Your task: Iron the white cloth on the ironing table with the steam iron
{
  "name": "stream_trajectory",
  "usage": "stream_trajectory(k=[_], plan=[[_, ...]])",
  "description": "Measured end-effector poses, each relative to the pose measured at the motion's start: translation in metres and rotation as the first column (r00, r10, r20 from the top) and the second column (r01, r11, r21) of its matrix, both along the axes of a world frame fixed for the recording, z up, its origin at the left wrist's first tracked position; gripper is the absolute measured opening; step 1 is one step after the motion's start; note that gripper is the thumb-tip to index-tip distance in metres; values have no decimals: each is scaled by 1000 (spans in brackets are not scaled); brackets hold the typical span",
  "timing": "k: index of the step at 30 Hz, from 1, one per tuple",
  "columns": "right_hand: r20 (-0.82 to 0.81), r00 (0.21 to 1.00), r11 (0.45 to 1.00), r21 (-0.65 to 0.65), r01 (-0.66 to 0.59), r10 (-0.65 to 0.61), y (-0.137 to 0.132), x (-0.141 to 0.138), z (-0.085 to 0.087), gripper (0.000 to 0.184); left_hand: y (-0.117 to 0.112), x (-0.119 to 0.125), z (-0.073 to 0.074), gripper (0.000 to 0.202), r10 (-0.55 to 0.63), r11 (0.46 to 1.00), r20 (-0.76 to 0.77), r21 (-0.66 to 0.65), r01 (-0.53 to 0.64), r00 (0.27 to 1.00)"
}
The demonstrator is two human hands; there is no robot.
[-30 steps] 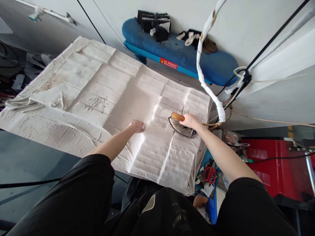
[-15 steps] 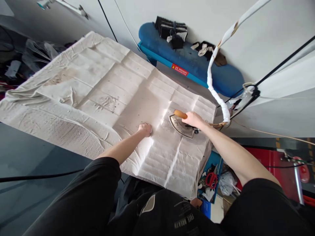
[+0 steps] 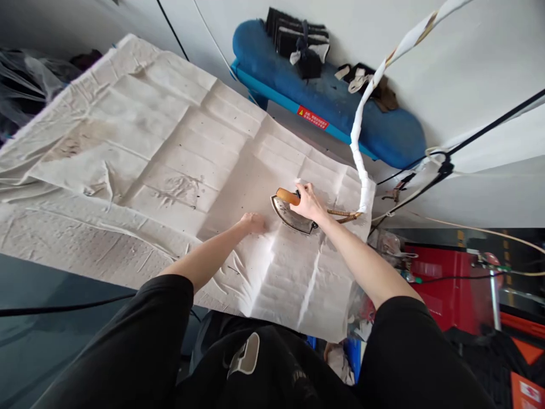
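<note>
A large off-white cloth (image 3: 162, 153), creased in a grid and stained brown in places, lies spread flat. My right hand (image 3: 307, 203) is shut around the handle of a steel flat iron (image 3: 290, 215), which rests on the cloth near its right edge. The iron's wooden handle (image 3: 286, 196) shows to the left of my fingers. My left hand (image 3: 253, 223) presses on the cloth just left of the iron, holding nothing. Its fingers are foreshortened. A braided brown cord (image 3: 343, 215) leaves the iron.
The cord runs into a white-wrapped hose (image 3: 360, 165) rising to the upper right. Beyond the cloth stands a blue padded board (image 3: 327, 108) with black fabric pieces on it. A red cabinet (image 3: 447, 284) is at lower right, plastic sheeting (image 3: 29, 85) at upper left.
The iron has slid left across the cloth with my right hand, whose fingers now point more upward. My left hand has stayed in nearly the same place. The view has shifted slightly.
</note>
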State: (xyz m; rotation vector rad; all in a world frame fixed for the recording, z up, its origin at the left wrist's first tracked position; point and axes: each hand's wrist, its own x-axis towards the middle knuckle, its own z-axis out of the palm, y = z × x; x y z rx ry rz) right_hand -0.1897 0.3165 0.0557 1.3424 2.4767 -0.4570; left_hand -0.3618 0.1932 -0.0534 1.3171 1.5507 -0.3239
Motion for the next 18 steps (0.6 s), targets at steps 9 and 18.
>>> stream_trajectory(k=[9, 18], plan=[[128, 992, 987, -159, 17, 3, 9, -10, 1, 38, -35, -29, -6, 46, -170, 867, 134, -450, 213, 976], [124, 992, 989, -147, 31, -13, 9, -10, -2, 40, -65, -39, -19, 53, -196, 853, 191, -451, 264, 962]])
